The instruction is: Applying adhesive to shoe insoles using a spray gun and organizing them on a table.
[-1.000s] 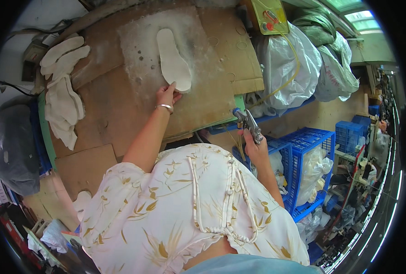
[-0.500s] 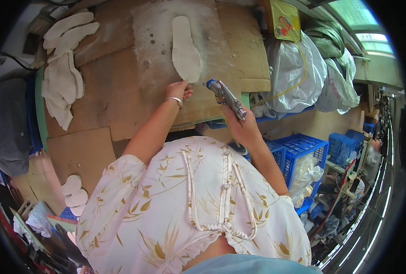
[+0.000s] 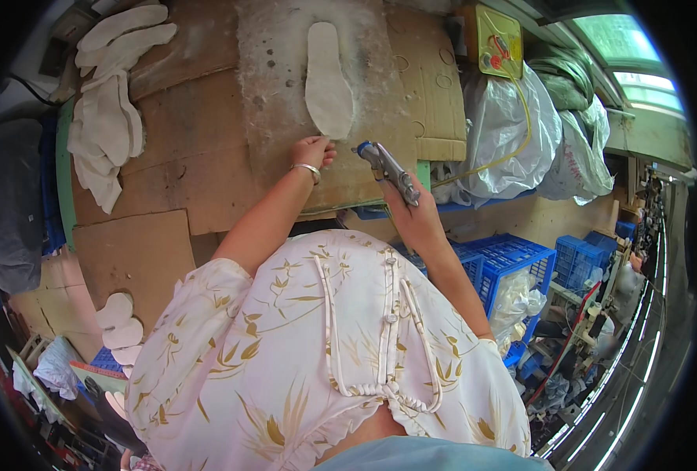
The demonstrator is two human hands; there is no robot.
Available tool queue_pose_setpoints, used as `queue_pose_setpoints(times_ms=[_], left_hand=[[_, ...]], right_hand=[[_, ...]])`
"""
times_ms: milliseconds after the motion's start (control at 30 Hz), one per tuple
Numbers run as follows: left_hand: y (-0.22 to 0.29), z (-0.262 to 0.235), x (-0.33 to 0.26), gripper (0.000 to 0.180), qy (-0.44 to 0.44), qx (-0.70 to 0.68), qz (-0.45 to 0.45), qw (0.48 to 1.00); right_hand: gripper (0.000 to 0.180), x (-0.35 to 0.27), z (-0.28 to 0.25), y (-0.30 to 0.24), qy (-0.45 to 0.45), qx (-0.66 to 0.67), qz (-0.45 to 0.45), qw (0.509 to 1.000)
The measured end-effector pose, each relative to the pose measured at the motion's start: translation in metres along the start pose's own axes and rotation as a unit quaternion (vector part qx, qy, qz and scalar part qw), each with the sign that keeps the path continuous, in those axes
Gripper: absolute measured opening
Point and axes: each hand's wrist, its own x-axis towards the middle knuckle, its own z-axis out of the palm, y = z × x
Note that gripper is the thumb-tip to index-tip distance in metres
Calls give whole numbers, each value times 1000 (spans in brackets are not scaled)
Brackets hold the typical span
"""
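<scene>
A white insole (image 3: pixel 329 82) lies flat on a whitened, spotted patch of the cardboard, its wider end toward me. At that near end, my left hand (image 3: pixel 314 151) has its fingers pinched together on the insole's edge; the fingertips are partly hidden. My right hand (image 3: pixel 419 216) grips a silver spray gun (image 3: pixel 391 173), its blue-ringed nozzle pointing up and left near the insole. A yellow hose (image 3: pixel 493 163) runs behind the gun toward the right. On the left of the table lies a loose pile of white insoles (image 3: pixel 107 125).
Cardboard (image 3: pixel 183 125) covers the table. A yellow container (image 3: pixel 499 35) stands at the back right, above plastic-wrapped bags (image 3: pixel 513 129). Blue crates (image 3: pixel 513 263) sit low on my right. More insoles (image 3: pixel 121 334) rest lower left, below a cardboard sheet (image 3: pixel 135 255).
The whole view has shifted slightly. Both hands keep nearly the same places, the left at the insole's near end and the right around the spray gun.
</scene>
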Motion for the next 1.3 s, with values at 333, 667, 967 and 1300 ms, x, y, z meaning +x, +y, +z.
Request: queue_pose_setpoints(times_ms=[333, 667, 967, 1300], left_hand=[[-1, 2, 3, 19, 9, -13, 5, 1000], [0, 2, -2, 21, 8, -4, 0, 1000], [0, 3, -1, 21, 12, -1, -1, 1000], [-1, 3, -1, 21, 16, -1, 1, 1000]], right_hand=[[24, 31, 6, -5, 24, -4, -31, 999], [24, 64, 11, -18, 44, 8, -37, 998], [30, 108, 10, -20, 56, -10, -81, 995], [30, 140, 4, -47, 57, -5, -65, 996]])
